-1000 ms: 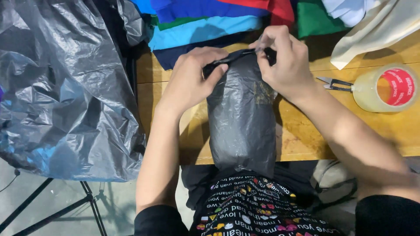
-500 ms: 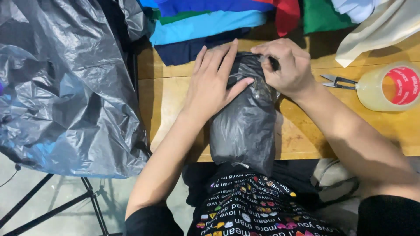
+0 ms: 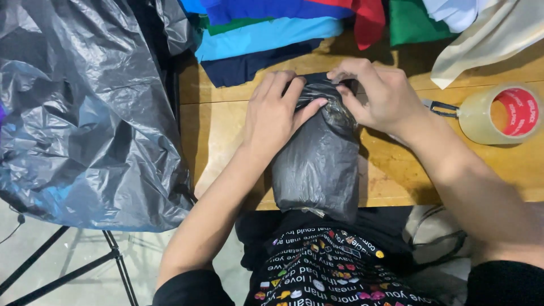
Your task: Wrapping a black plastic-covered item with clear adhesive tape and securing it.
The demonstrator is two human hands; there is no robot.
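A parcel wrapped in grey plastic (image 3: 318, 164) lies lengthwise on the wooden table (image 3: 396, 175), its near end over the table's front edge. My left hand (image 3: 275, 116) presses flat on the parcel's far left part, thumb across the folded top. My right hand (image 3: 377, 96) pinches the folded far end of the wrapping with its fingertips. Both hands meet at the far end of the parcel.
A big roll of clear tape with a red core (image 3: 501, 113) stands at the right, with scissor handles (image 3: 439, 106) beside it. Folded clothes, blue (image 3: 266, 37), red and green, lie at the back. A large grey plastic bag (image 3: 79, 113) hangs left of the table.
My left hand went from pinching the end to lying flat on the parcel. The open end has been folded down, and my right hand now holds the fold.
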